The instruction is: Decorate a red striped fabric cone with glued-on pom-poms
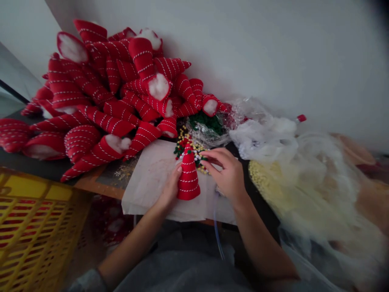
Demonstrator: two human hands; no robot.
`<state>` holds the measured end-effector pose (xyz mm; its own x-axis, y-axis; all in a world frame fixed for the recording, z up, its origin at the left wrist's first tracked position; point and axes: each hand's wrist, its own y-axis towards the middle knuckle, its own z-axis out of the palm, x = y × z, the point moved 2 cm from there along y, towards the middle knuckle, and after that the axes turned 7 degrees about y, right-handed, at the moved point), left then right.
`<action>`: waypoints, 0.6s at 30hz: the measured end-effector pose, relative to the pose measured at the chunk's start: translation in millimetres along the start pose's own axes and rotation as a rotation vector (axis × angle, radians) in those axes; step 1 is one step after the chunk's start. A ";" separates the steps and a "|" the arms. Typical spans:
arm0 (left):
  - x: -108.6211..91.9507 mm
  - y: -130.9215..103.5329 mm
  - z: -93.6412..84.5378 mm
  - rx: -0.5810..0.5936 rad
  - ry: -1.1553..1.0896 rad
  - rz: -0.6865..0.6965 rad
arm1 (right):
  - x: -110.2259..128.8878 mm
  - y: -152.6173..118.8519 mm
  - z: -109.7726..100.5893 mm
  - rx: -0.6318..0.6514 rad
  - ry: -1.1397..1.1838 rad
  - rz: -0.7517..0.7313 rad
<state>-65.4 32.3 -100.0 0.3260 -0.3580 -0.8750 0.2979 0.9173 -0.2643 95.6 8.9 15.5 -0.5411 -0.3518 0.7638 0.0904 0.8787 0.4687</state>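
My left hand point(172, 184) is closed round the left side of a red fabric cone point(189, 178) with white stitched stripes. The cone stands upright, point up, over white paper point(148, 178), and small green pom-poms point(189, 151) sit near its tip. Just right of the cone, my right hand point(226, 170) pinches a small dark green pom-pom point(204, 158) between thumb and forefinger; the fingers partly hide it. Behind the cone lies a loose heap of small pom-poms point(182, 140) in yellow, red, green and white, partly covered by the cone and the right hand.
A tall pile of red striped cones point(100, 93) with white stuffing fills the back left. Clear bags, one with green pom-poms point(208, 123), lie behind the paper. At right is a large plastic bag point(316, 186) with pale yellow pieces. A yellow crate point(33, 219) stands front left.
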 end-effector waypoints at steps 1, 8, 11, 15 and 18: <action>0.7 0.6 0.6 0.002 -0.029 -0.008 | -3.7 -5.1 0.9 -0.004 0.073 0.049; 0.7 1.2 2.2 -0.008 -0.059 0.012 | -9.1 -20.9 13.2 -0.026 0.138 0.065; -0.5 0.9 2.0 0.000 -0.046 0.022 | -4.5 -17.6 16.0 -0.031 0.080 -0.004; -1.6 0.9 1.7 0.009 -0.035 0.040 | -5.9 -16.8 19.1 -0.009 0.037 -0.022; -0.7 1.2 1.2 -0.001 -0.038 0.038 | -9.9 -19.0 18.1 -0.005 0.010 -0.055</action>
<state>-64.2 33.4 -99.2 0.3710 -0.3290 -0.8684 0.2839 0.9306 -0.2313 84.0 1.5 -9.0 -0.5371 -0.4027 0.7412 0.0651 0.8563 0.5124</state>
